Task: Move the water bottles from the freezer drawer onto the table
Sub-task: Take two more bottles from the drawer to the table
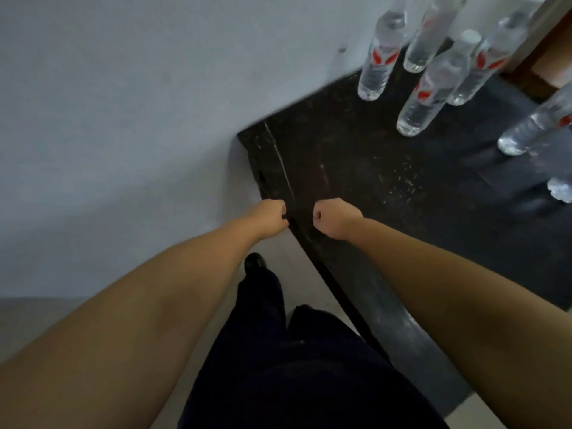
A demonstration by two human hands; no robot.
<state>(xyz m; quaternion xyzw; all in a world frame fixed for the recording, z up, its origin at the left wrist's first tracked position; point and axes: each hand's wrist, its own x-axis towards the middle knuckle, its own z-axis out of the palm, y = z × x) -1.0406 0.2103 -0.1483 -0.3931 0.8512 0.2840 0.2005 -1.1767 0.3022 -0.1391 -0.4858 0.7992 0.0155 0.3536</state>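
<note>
Black and scratched, the table [356,156] has water bottles standing on it, far past both hands and up toward the right. Six bottles can be counted. One bottle [379,57] stands closest to the wall, a second [430,35] is just beside it, a third [430,88] is in front with a white cap, a fourth [489,57] is just behind that one, a fifth [532,125] leans in from the right edge, and only a small bit of a sixth [560,188] shows at the right edge. Some have red marks on their labels.

Two bare arms reach forward. The left hand [269,218] is curled into a fist with nothing in it, right at the table's near corner. The right hand [334,216] is a fist too, holding nothing, over the table's near edge. The fists are near each other but not touching.

Below the hands are two dark trouser legs [278,351] and one black shoe [254,262] on a pale floor [303,274]. A grey wall [123,119] is on the left hand's side.
</note>
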